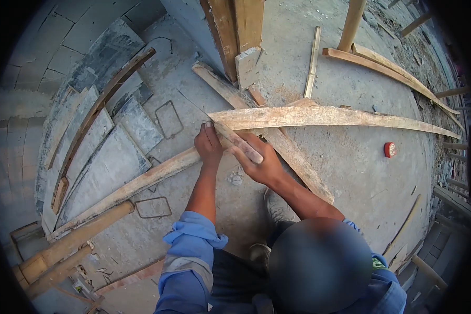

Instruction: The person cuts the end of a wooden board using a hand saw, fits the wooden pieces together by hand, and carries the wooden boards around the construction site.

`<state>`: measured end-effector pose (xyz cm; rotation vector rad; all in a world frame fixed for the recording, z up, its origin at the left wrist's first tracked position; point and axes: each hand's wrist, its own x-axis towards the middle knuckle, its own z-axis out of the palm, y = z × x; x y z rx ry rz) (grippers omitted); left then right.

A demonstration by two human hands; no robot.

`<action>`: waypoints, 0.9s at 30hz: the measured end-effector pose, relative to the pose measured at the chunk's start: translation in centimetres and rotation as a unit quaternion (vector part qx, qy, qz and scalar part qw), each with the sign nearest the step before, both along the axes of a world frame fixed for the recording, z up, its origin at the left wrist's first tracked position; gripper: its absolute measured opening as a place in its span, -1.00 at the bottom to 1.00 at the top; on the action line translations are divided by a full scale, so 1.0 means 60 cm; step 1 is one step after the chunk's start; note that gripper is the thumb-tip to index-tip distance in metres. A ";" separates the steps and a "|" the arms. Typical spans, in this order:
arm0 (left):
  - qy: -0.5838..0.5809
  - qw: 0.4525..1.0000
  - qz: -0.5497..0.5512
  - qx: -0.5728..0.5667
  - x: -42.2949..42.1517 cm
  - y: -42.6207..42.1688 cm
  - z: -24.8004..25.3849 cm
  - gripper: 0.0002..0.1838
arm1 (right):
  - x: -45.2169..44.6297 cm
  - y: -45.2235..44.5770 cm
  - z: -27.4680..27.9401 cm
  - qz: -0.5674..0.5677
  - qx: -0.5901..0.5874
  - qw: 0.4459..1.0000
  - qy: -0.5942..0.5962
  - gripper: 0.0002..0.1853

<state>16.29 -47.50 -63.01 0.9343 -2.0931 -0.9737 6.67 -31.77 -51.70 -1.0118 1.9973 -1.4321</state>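
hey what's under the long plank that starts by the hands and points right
A slanting board seems to pass beneath the plank, showing on both sides. The plank covers the crossing, so whether it's one piece can't be seen.

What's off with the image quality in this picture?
Head view: strong fisheye bowing in the long plank, black vignetting at the corners, a smooth blur over the round shape low in frame, and no strong glare on the grey floor.
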 end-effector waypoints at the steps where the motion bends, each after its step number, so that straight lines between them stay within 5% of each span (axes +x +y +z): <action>1: -0.007 1.000 0.009 -0.004 -0.013 -0.004 0.013 -0.59 | 0.014 0.055 0.021 -0.013 0.011 0.999 -0.029 -0.56; 5: 0.000 0.999 0.037 -0.033 -0.028 -0.010 0.015 -0.58 | 0.051 0.261 0.054 0.037 0.072 0.989 0.122 -0.45; 12: -0.007 1.000 0.002 -0.022 -0.023 -0.022 0.007 -0.58 | 0.009 -0.012 -0.022 0.002 0.037 0.997 0.064 -0.48; 17: 0.007 0.999 0.022 -0.037 -0.026 -0.014 0.009 -0.56 | 0.054 0.252 0.017 0.029 0.050 0.991 0.119 -0.44; 20: 0.002 0.999 0.029 -0.028 -0.027 -0.009 0.010 -0.56 | 0.053 0.226 0.020 0.004 0.044 0.996 0.078 -0.46; 24: 0.031 0.999 0.001 -0.033 -0.024 -0.015 0.004 -0.60 | 0.016 -0.008 -0.052 -0.016 -0.014 0.994 0.106 -0.48; 26: -0.004 0.988 0.024 -0.153 -0.003 0.000 -0.004 -0.59 | 0.023 0.031 -0.026 -0.004 0.013 1.000 0.025 -0.48; 27: -0.014 0.997 0.018 -0.069 -0.004 -0.001 0.010 -0.59 | 0.015 0.050 -0.012 -0.007 0.020 1.000 -0.008 -0.47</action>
